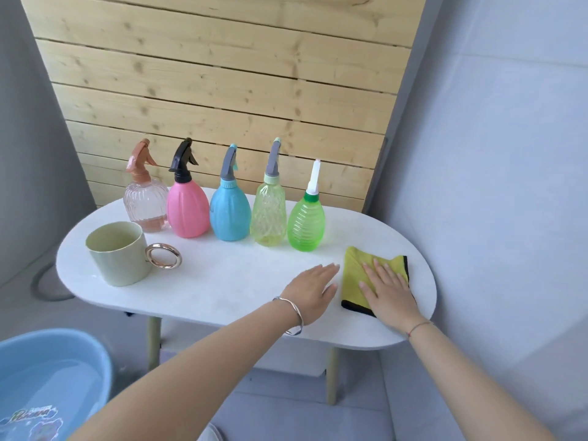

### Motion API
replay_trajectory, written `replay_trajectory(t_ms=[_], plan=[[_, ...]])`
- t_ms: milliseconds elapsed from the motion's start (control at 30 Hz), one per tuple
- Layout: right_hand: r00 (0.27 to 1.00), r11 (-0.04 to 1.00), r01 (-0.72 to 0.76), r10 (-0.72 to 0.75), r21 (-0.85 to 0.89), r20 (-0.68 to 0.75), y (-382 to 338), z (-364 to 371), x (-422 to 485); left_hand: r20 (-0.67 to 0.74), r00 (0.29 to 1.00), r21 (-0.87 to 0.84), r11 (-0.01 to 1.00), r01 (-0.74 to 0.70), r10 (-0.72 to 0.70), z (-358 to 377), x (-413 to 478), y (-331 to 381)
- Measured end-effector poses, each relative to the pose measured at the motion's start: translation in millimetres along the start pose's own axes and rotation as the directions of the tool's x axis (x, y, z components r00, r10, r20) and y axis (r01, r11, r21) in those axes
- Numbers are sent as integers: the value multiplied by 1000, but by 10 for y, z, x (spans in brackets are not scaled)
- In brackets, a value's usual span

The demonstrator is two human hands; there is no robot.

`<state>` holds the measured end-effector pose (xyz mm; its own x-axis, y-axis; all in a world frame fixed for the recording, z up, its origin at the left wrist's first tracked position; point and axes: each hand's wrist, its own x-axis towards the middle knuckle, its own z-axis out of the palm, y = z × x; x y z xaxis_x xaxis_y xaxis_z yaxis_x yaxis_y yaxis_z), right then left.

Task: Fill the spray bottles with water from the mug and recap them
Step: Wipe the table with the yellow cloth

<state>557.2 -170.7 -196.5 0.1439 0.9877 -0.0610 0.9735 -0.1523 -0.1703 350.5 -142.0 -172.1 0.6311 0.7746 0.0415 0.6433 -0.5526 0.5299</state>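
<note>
**Five capped bottles lined up, hands at the cloth**

The spray bottles (230, 211) stand capped in a row along the white table's (222, 281) back edge, the mug (118, 253) at their left end, likely holding water, though its contents are hard to read. The right hand (388, 289) lies flat and open on the yellow cloth (356, 275), probably steadying it; the left hand (313, 289) rests open beside it, holding nothing.

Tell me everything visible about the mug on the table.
The mug is pale green, matte, ceramic-looking, with a shiny rose-gold ring handle pointing toward the camera's right. It stands upright on the white table at its left end, just in front of the clear pink bottle. Nothing touches it; both hands are far off. Whether it holds water is unclear.
</note>
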Motion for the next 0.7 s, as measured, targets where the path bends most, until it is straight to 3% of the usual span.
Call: replay_trajectory(t_ms=[133,267,467,700], plan=[[997,997,72,-73,-28,-16,-132,83,-416,105,994,202,979,-33,12,222,-53,130],[994,982,108,-103,152,-43,-123,87,-655,143,988,346,938,11,-64,361,-102,225],[986,989,-127,134,77,-100,-321,119,-515,125,987,428,903,39,-101,325,-117,176],[999,999,-19,20,31,-29,-918,207,-362,92,982,475,874,104,-167,0,-308,-310]])
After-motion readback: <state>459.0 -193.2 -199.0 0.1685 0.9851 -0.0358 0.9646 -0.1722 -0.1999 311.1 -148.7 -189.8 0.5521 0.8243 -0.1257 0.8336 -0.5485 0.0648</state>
